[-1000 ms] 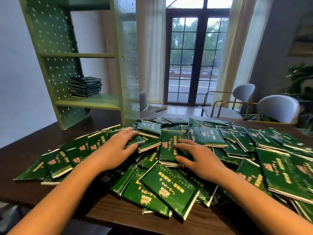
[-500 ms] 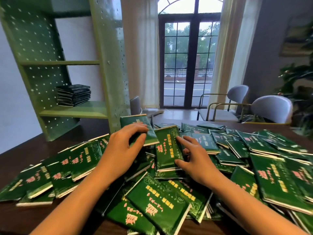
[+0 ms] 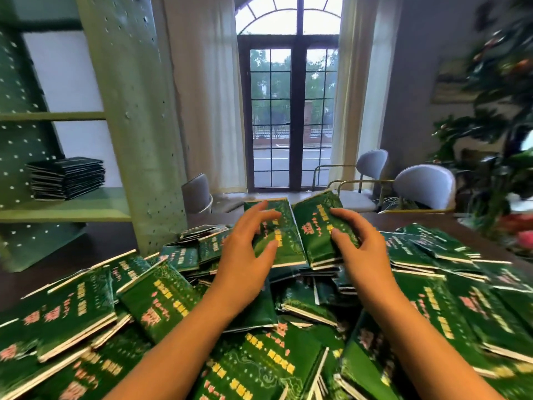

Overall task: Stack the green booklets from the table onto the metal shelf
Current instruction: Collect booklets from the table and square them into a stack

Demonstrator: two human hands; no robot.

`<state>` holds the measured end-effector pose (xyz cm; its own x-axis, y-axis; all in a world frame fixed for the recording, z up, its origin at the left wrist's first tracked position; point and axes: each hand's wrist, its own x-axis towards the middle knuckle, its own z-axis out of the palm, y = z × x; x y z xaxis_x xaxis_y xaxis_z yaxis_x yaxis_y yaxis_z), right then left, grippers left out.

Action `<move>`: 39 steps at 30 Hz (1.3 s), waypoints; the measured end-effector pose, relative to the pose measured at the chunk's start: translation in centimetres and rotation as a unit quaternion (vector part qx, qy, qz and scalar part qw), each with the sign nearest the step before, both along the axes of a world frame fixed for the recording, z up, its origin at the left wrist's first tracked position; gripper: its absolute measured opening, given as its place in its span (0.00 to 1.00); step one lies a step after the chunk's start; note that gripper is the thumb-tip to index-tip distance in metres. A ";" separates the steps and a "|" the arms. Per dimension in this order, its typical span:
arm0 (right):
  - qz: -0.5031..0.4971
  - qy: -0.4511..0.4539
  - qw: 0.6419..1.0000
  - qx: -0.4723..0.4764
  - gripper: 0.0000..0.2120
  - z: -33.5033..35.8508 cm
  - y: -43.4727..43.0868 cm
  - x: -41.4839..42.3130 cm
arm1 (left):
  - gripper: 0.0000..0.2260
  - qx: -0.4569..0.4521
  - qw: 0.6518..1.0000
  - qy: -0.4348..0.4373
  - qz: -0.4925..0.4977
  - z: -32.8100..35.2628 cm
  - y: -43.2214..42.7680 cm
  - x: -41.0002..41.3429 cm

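A loose heap of green booklets (image 3: pixel 161 301) with pink and yellow lettering covers the dark table (image 3: pixel 450 223). My left hand (image 3: pixel 245 255) grips one green booklet (image 3: pixel 284 241), raised above the heap with its top edge tilted away from me. Right beside it, my right hand (image 3: pixel 357 249) holds a second green booklet (image 3: pixel 315 226), lifted the same way; the two booklets nearly touch. On the left stands the green perforated metal shelf (image 3: pixel 72 206), and a neat stack of booklets (image 3: pixel 67 177) lies on its lower board.
Grey chairs (image 3: pixel 421 186) stand behind the table on the far side, in front of a tall window with curtains. A leafy plant (image 3: pixel 496 134) fills the right edge. The shelf's wide upright post (image 3: pixel 138 125) stands between the shelf boards and my hands.
Both hands have lifted their booklets off the heap and brought them side by side. The camera has moved closer and tilted up, so the shelf has shifted left.
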<state>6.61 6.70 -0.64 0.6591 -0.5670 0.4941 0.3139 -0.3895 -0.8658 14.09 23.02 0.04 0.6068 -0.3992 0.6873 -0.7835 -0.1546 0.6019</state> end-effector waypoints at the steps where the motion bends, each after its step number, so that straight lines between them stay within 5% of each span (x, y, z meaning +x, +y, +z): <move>1: -0.004 -0.004 1.000 0.003 0.16 -0.1 -0.1 -0.1 | 0.24 0.004 1.000 0.009 0.006 0.0 -0.4 0.2; 10: 0.044 -0.021 0.999 0.013 0.24 -1.1 0.7 -0.3 | 0.36 -0.072 0.983 0.162 -0.041 -1.4 -0.5 0.6; 13: 0.066 -0.013 0.998 -0.006 0.26 -1.4 1.4 -0.4 | 0.35 -0.119 0.940 0.308 -0.090 -1.3 -0.2 0.1; 16: 0.078 -0.002 0.997 -0.008 0.28 -1.9 2.0 -0.3 | 0.27 -0.204 0.857 0.451 -0.145 -1.6 -0.4 -0.2; 19: 0.083 0.017 0.996 -0.005 0.28 -2.4 2.8 -0.1 | 0.17 -0.270 0.807 0.490 -0.187 -1.5 -1.0 -0.8; 24: 0.093 0.057 0.994 -0.028 0.28 -3.1 4.3 0.2 | 0.13 -0.313 0.773 0.506 -0.222 -2.2 -1.4 -1.7; 27: 0.096 0.071 0.991 -0.059 0.28 -3.0 4.9 0.0 | 0.19 -0.266 0.778 0.517 -0.239 -2.8 -1.1 -1.7; 31: 0.099 0.086 0.978 -0.163 0.29 -2.8 4.6 -0.4 | 0.16 -0.177 0.870 0.434 -0.156 -3.4 -1.3 -1.3; 35: 0.050 0.083 0.964 -0.246 0.24 -1.9 2.7 -0.9 | 0.08 -0.232 0.849 0.456 -0.133 -3.0 -1.0 -0.9; 39: -0.090 0.209 0.873 -0.431 0.23 -1.8 0.0 -0.9 | 0.06 -0.273 0.812 0.499 -0.134 -2.6 -0.6 -0.2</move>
